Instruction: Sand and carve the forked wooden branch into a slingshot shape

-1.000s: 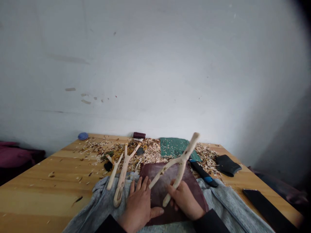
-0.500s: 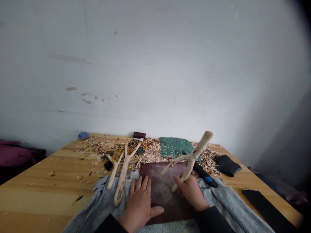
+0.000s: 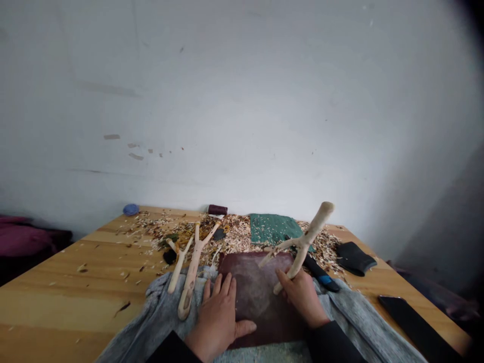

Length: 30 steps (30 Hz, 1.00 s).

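From here, my right hand point(image 3: 302, 298) pinches the slingshot fork's point(image 3: 302, 243) near prong, handle point(image 3: 319, 222) slanting toward the worktop's point(image 3: 75, 282) far-right corner, left hand point(image 3: 217, 320) spread on maroon sandpaper point(image 3: 260, 302).

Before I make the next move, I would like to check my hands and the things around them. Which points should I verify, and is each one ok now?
1. Right hand grips the forked stick by one prong: ok.
2. Left hand lies flat on the maroon sheet, fingers spread: ok.
3. Stick's free prong is apart from the sheet: cannot tell from this view.
4. Other two sticks are apart from the left hand: ok.
5. Black-and-blue tool has no bare blade: cannot tell, the stick partly hides it.
6. Table is free of shavings: not ok.
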Tool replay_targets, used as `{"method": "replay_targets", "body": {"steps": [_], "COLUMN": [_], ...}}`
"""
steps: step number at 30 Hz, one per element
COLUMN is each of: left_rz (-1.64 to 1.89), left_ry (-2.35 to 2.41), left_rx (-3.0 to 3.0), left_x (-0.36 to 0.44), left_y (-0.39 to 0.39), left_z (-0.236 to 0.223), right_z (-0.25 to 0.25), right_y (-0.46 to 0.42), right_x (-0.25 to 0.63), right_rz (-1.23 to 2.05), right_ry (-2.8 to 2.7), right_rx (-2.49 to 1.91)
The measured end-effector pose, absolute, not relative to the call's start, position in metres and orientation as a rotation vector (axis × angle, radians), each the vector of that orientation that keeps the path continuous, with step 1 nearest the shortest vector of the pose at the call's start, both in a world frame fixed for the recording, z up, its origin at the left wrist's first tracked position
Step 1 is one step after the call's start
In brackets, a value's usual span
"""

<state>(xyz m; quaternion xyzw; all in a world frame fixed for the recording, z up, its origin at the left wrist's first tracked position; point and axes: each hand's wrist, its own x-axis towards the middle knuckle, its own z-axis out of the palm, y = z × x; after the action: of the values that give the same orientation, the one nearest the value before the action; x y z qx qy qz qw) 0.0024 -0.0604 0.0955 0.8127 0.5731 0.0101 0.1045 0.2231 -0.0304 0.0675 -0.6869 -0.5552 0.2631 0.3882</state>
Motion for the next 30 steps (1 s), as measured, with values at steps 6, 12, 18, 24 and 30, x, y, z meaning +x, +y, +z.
{"method": "replay_targets", "body": {"steps": [6,12,18,24,30], "left_rz": [0.058,0.060,0.089,0.069,0.064], "left_ry": [1.671,1.671,1.678,1.679,1.659], "left_rx": [2.395,2.391,2.381,2.387,2.374], "left_x": [0.001,0.000,0.001,0.001,0.000], "left_y": [-0.058,-0.056,-0.058,-0.058,-0.058], "left_z": [0.089,0.085,0.088,0.088,0.090], "right_z": [0.068,0.066,0.066,0.068,0.074], "right_y": [-0.043,-0.053,-0.029,-0.034,-0.051], "right_x": [0.197,0.175,0.222,0.212,0.186], "right_rz": [0.820,1.082,0.823,0.958,1.117], "right_ry": [-1.444,-1.496,-1.424,-1.430,-1.588], "right_rx": [-1.658,-1.516,-1.628,-1.598,-1.436]}}
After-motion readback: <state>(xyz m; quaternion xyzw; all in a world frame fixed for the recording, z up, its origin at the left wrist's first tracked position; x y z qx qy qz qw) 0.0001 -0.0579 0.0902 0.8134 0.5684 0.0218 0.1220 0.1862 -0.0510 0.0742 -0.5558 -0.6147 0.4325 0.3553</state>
